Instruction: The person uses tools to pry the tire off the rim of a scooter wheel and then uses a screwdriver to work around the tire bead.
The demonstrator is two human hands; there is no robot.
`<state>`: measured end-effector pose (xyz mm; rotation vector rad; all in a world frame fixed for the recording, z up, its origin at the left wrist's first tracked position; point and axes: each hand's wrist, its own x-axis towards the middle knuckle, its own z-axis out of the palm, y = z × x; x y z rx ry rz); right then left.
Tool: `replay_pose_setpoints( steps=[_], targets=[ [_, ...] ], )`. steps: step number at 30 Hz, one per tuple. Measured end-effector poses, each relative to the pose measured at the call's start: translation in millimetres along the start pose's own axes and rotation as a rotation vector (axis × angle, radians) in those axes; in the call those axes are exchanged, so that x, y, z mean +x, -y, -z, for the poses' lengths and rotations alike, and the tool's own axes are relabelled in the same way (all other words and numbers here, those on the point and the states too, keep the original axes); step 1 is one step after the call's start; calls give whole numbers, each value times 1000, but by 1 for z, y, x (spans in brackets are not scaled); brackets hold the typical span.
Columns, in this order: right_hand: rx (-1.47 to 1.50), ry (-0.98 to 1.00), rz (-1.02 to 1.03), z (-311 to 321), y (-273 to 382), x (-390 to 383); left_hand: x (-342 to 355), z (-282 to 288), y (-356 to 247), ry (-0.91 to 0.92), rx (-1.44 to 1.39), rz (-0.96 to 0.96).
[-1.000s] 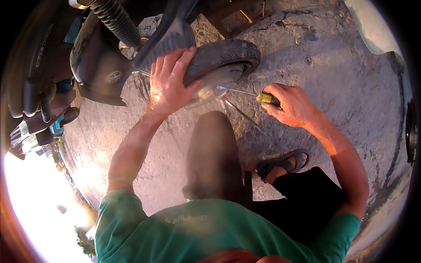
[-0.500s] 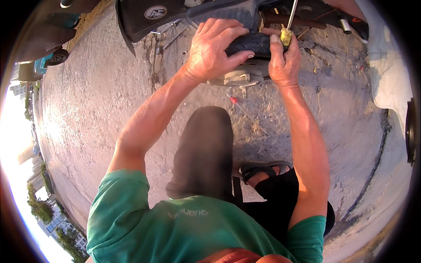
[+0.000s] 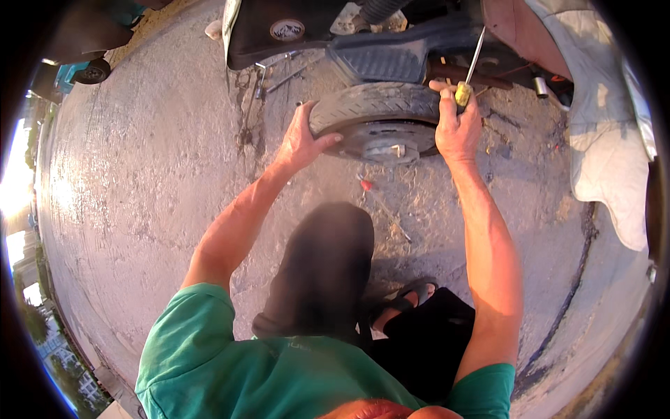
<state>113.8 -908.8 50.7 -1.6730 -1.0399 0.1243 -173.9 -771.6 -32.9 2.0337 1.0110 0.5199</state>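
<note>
A wheel with a black rubber tyre [image 3: 380, 103] stands in front of me, its round metal hub [image 3: 391, 148] facing my side. My left hand [image 3: 301, 141] grips the tyre's left edge, thumb on the sidewall and fingers round the outside. At the tyre's right edge is my right hand [image 3: 459, 133], closed round a screwdriver [image 3: 463, 93] with a yellow handle and its shaft pointing up and away. Some right-hand fingers are hidden behind the handle. On the ground below the wheel lies a thin tool with a red part [image 3: 366, 184].
Beyond the tyre is a scooter's dark ribbed footboard [image 3: 380, 59], with a black panel [image 3: 286, 45] to its left. Metal hand tools [image 3: 287, 78] lie on the rough ground left of the wheel. A pale cloth cover [image 3: 607, 146] hangs at the right. My knee [image 3: 328, 237] is below the wheel.
The tyre has come out toward me from beside the footboard and shows much more. My left hand has shifted from its top to its left edge. The screwdriver stays in my right hand.
</note>
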Motion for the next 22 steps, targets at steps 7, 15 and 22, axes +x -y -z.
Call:
replay_pose_setpoints(
  steps=[7, 15, 22],
  targets=[
    [0, 126, -77, 12, 1, 7, 2, 22, -39, 126, 203, 105],
    [-158, 247, -329, 79, 55, 11, -44, 95, -144, 120, 235, 334],
    [-555, 504, -639, 250, 109, -133, -204, 216, -146, 364, 143, 605]
  ],
)
